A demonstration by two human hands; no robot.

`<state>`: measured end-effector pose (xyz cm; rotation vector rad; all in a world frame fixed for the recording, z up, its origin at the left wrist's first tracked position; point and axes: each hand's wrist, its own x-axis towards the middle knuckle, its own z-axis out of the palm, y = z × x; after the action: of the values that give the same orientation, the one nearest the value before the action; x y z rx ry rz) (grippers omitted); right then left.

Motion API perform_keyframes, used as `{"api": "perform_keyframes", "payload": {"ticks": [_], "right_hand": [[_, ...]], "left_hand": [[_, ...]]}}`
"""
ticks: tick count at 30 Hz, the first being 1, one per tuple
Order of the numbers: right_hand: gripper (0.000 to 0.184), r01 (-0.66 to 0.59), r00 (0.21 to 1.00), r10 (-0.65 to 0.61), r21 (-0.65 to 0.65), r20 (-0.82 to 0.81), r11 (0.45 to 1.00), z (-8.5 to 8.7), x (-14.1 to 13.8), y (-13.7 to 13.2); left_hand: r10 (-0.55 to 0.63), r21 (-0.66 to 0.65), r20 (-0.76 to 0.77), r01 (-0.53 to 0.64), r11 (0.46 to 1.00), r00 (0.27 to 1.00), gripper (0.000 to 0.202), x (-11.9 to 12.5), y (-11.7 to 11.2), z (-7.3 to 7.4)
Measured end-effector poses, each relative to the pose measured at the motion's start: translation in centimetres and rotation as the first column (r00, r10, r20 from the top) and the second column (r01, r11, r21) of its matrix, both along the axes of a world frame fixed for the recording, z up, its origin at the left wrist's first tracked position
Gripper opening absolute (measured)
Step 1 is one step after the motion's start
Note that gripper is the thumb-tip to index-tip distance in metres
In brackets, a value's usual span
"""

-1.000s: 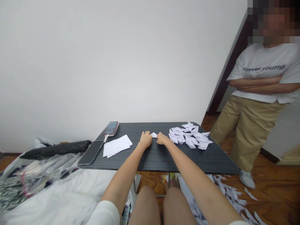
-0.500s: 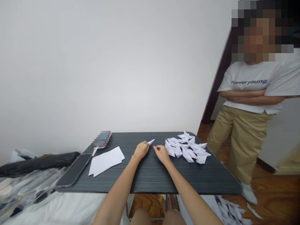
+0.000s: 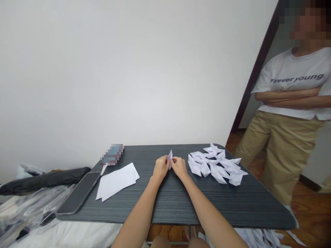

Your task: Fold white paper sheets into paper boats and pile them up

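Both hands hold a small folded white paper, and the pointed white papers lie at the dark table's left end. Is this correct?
Wrong side: in the head view, the pointed white papers lie at the right end. The left hand and right hand do hold the small folded white paper.

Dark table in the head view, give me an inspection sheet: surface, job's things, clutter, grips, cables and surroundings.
Surface: dark table, streaked top.
Job's things: folded paper, upright; white sheets overlapping at left; folded pieces grouped at right.
Clutter: phone along the left edge, blurred device beyond it; paper strips on the floor.
Grips: left grip and right grip both closed on the folded paper.
Cables: white strip by the phone, possibly a cable.
Surroundings: pale wall behind, person with crossed arms at right, plastic-wrapped items at left.
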<state>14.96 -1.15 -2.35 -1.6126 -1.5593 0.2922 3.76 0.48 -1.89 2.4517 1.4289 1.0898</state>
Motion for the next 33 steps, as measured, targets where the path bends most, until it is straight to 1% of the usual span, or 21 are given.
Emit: {"api": "perform_keyframes", "payload": {"ticks": [3,6,10,13,15,17,19,21,22,24,26,30,33], "right_hand": [[0.026,-0.031,0.999,0.031,0.009,-0.019,0.999,0.0,0.1,-0.1],[0.028,-0.032,0.999,0.032,0.033,-0.016,0.999,-0.1,0.2,-0.4],[0.025,0.034,0.997,-0.035,0.023,0.072,0.999,0.0,0.2,-0.5],[0.027,0.102,0.986,-0.101,-0.002,0.133,0.995,0.0,0.2,-0.4],[0.028,0.13,0.983,-0.128,-0.01,0.135,0.991,0.1,0.3,-0.4],[0.027,0.133,0.986,-0.132,-0.008,0.106,0.991,0.3,0.4,-0.5],[0.029,0.079,0.996,-0.079,-0.002,0.032,0.997,0.4,0.5,-0.6],[0.031,-0.04,0.996,0.04,0.01,-0.086,0.999,0.6,0.6,-0.8],[0.031,-0.104,0.982,0.106,0.02,-0.155,0.994,0.7,0.6,-0.8],[0.03,-0.201,0.931,0.204,0.042,-0.303,0.979,0.7,0.7,-0.7],[0.036,-0.253,0.856,0.256,0.068,-0.448,0.965,0.6,0.8,-0.5],[0.046,-0.369,0.647,0.345,0.117,-0.68,0.922,0.6,1.3,-0.2],[0.042,-0.432,0.519,0.383,0.152,-0.764,0.889,0.9,1.8,-0.3]], "left_hand": [[0.025,-0.065,0.111,-0.018,0.998,0.993,0.024,-0.3,0.4,-0.2],[-0.009,-0.123,0.182,0.031,0.992,0.983,0.025,-0.5,0.4,-0.1],[-0.105,-0.098,0.217,0.129,0.987,0.97,0.024,-0.2,-0.3,0.3],[-0.118,-0.079,0.206,0.136,0.987,0.972,0.023,0.2,-0.9,0.4],[-0.113,-0.077,0.205,0.132,0.988,0.972,0.023,0.4,-1.0,0.3],[-0.104,-0.079,0.232,0.126,0.989,0.967,0.023,0.4,-0.9,0.2],[-0.089,-0.091,0.289,0.12,0.989,0.953,0.024,0.3,-0.7,0.1],[-0.068,-0.111,0.36,0.115,0.987,0.931,0.025,0.0,-0.5,0.0],[-0.054,-0.12,0.395,0.11,0.987,0.917,0.025,-0.1,-0.3,0.0],[-0.028,-0.135,0.462,0.102,0.986,0.886,0.024,-0.4,-0.1,0.0],[-0.014,-0.159,0.534,0.117,0.98,0.845,0.023,-0.6,0.2,0.0],[-0.021,-0.216,0.702,0.241,0.946,0.712,0.025,-0.9,0.6,0.0],[-0.032,-0.229,0.778,0.331,0.915,0.627,0.026,-1.1,0.7,0.1]]}}
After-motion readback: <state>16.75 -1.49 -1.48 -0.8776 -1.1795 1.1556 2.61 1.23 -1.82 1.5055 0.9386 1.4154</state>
